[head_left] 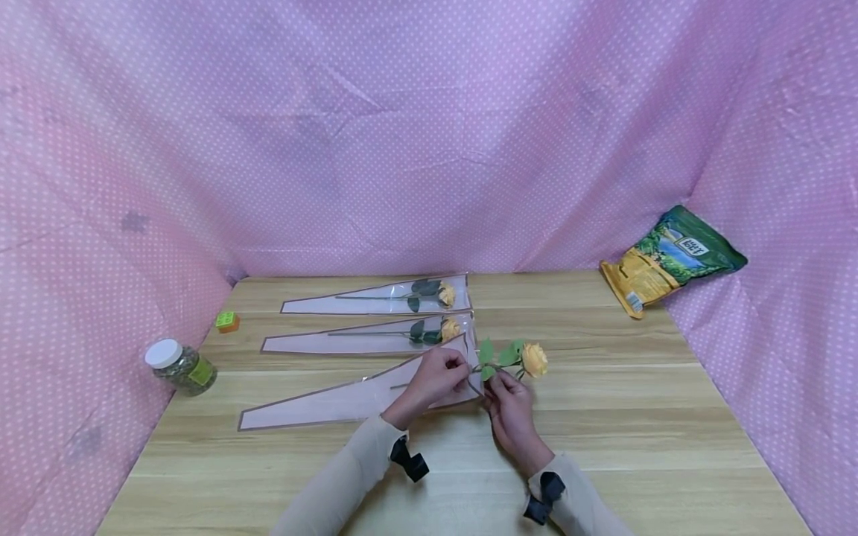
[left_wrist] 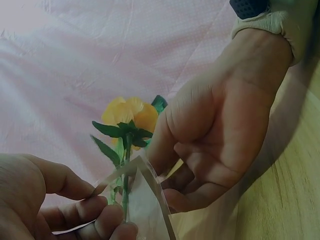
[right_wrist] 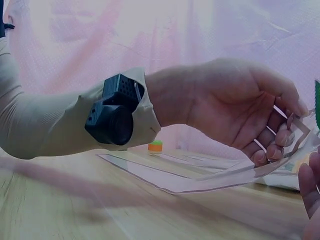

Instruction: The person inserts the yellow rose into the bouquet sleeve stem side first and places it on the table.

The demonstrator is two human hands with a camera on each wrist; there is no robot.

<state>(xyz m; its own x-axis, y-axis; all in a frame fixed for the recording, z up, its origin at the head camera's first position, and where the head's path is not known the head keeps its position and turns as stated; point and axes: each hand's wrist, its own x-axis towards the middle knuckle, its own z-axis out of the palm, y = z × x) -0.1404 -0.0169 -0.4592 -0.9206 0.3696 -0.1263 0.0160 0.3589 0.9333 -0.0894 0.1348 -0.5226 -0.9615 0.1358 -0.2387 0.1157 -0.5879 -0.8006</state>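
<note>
A yellow rose (head_left: 534,360) with green leaves lies across the open end of a clear, dark-edged flower sleeve (head_left: 315,411). Part of its stem runs inside the sleeve. My left hand (head_left: 436,378) pinches the sleeve's mouth; the left wrist view shows its thumb and fingers (left_wrist: 82,195) at the rim. Just beside the mouth, my right hand (head_left: 512,417) holds the rose near its lower leaves. Its fingertips are partly hidden by leaves and sleeve in the head view. The right wrist view shows the left hand (right_wrist: 240,107) and only a few right fingertips (right_wrist: 309,192).
Behind lie two more sleeves, a middle one (head_left: 302,343) and a far one (head_left: 315,306), each with a yellow rose inside. At left are a white-lidded jar (head_left: 191,370) and a green-and-orange block (head_left: 227,321). A green-and-yellow bag (head_left: 670,257) leans at the back right.
</note>
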